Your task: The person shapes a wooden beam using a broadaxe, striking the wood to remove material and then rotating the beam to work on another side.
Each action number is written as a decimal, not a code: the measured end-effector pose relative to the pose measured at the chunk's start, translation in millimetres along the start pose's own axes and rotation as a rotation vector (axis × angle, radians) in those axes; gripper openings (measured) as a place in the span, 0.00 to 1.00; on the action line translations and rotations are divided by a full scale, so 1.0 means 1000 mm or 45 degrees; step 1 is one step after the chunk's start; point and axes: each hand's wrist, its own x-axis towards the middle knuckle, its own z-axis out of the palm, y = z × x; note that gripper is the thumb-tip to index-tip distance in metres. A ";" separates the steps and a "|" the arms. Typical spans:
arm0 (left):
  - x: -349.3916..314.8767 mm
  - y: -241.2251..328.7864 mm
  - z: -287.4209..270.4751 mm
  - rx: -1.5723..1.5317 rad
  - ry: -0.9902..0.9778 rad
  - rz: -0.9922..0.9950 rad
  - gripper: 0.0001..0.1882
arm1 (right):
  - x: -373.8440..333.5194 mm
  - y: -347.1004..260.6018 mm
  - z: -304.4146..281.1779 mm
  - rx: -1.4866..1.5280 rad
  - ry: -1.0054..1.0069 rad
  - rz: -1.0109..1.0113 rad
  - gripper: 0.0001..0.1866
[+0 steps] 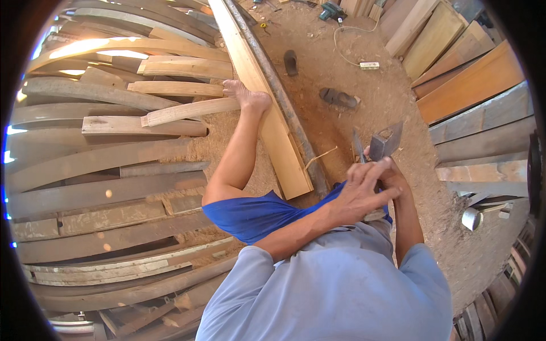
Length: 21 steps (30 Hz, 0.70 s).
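Observation:
My right hand [392,178] is closed around a hand tool with a dark, blocky metal head [385,142] and a flat plate-like edge; its exact kind is unclear. A thin metal blade [358,146] points up beside it, its lower end hidden by my fingers. My left hand [364,192] crosses in front of the right one, fingers apart, its fingertips close to or touching the right hand. Beyond my knees a long pale plank [287,162] lies alongside a rusty metal beam [278,85], with my bare left foot against the plank. A curled wood strip [321,157] sticks up near the plank's near end.
Curved timbers [102,196] are stacked all along the left. More boards [469,79] lean at the right. Two dark sandals [338,98] lie on the dusty ground, with a white power strip [369,66], its cable and a green power tool [331,11] farther off.

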 end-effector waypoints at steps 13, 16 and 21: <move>-0.004 -0.158 -0.167 0.260 -0.065 -1.315 0.30 | 0.096 -0.031 -0.041 -0.146 0.023 -0.020 0.14; -0.107 -0.183 -0.101 0.690 -0.313 -1.475 0.43 | 0.104 -0.025 -0.035 -0.131 -0.001 -0.004 0.13; -0.105 -0.159 -0.023 0.802 -0.549 -1.814 0.50 | 0.079 -0.010 -0.046 -0.156 0.070 0.078 0.14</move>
